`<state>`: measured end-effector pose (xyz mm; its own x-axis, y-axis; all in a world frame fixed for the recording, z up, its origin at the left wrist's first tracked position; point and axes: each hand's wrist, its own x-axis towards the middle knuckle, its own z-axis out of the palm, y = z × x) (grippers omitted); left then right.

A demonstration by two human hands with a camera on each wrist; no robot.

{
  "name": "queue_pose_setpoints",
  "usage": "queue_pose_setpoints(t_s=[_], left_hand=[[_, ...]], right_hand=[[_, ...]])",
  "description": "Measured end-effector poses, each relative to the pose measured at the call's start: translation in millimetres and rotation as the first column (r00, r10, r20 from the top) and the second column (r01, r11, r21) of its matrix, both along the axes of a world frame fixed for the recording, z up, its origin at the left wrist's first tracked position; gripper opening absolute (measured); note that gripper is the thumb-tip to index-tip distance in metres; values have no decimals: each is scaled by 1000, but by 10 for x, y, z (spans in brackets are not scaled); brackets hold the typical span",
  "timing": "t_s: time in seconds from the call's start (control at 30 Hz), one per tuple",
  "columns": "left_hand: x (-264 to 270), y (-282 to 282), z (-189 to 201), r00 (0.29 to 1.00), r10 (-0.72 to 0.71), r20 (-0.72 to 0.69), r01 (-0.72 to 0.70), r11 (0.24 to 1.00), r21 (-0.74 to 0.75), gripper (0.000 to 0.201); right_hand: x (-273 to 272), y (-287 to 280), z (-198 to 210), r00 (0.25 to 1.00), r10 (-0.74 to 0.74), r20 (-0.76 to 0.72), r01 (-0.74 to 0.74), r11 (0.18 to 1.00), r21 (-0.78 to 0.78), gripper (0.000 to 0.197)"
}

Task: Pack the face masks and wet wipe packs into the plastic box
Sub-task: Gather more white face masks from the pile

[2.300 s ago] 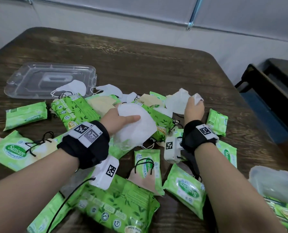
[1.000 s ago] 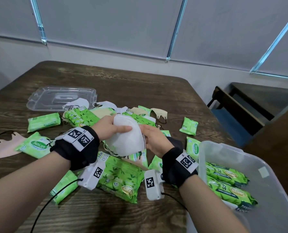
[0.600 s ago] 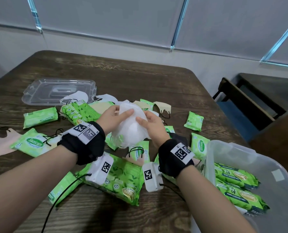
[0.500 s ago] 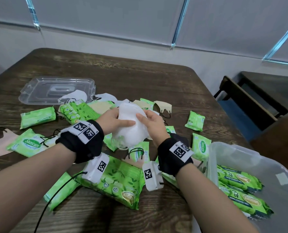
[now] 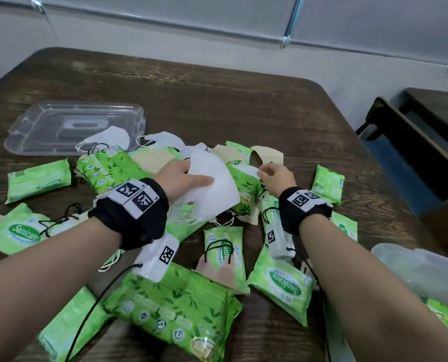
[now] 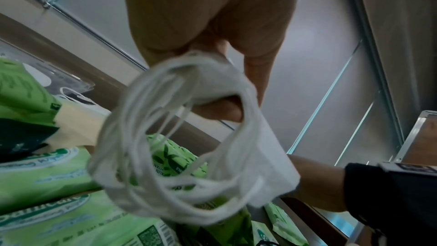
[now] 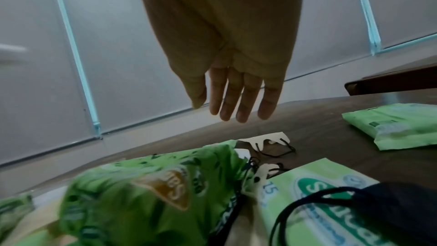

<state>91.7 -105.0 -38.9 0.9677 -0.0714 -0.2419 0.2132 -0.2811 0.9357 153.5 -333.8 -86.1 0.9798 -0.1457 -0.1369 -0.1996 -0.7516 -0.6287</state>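
Above the pile, left hand: the left hand (image 5: pixel 177 178) grips a stack of white masks (image 5: pixel 212 186), thumb laid across the top sheet, fingers curled underneath; their white ear loops (image 6: pixel 151 137) hang bunched below the palm in the left wrist view.
Right of the stack, right hand: the right hand (image 5: pixel 277 177) holds nothing; in the right wrist view its fingers (image 7: pixel 236 96) are straight and slack, hanging above the pile.
Pile under the stack: green wet wipe packs and loose masks lie mixed on the wooden table (image 5: pixel 243 105); a large leaf-print pack (image 5: pixel 246 189) sits directly beneath the stack, and a beige mask (image 5: pixel 267 155) lies just beyond the right hand.
Near side of the stack: another large leaf-print pack (image 5: pixel 173 309) lies closest to the person, with two small Sanicare packs (image 5: pixel 224 246) (image 5: pixel 283 280) beside it, the first crossed by a black ear loop.
Left of the stack: a small pack (image 5: pixel 38 178) and a Sanicare pack (image 5: pixel 16 231) lie apart from the rest.
Lid, far left of the stack: the clear lid (image 5: pixel 61 126) lies flat on the table; a white mask (image 5: pixel 110 137) rests on its near edge.
Plastic box, far right of the stack: only a corner of the plastic box (image 5: pixel 410 270) shows at the frame edge, with a green pack (image 5: pixel 444 314) inside; the rest of its contents cannot be seen.
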Motion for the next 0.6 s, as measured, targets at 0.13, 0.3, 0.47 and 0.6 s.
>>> queue_pose_setpoints(t_s=[0.13,0.3,0.47,0.6], left_hand=[[133,-38,-133,1000,-1,-25,1,1000,7,19],[256,-55,-294,990,10,-137,-10,1000,3,22],[362,-50,-393,985,17,-170,-13,1000,25,31],[394,-64,-436,986,21,-166,-21,1000,4,25]], right_hand=[[298,-47,-198,994,74,-83,-93,963,-255,37],[569,35,-342,975,95,-199,-170,897,-408,38],[771,136,-463,958,111,-265,-220,878,-426,47],[923,116,-666,920,150,-362,-305,853,-423,51]])
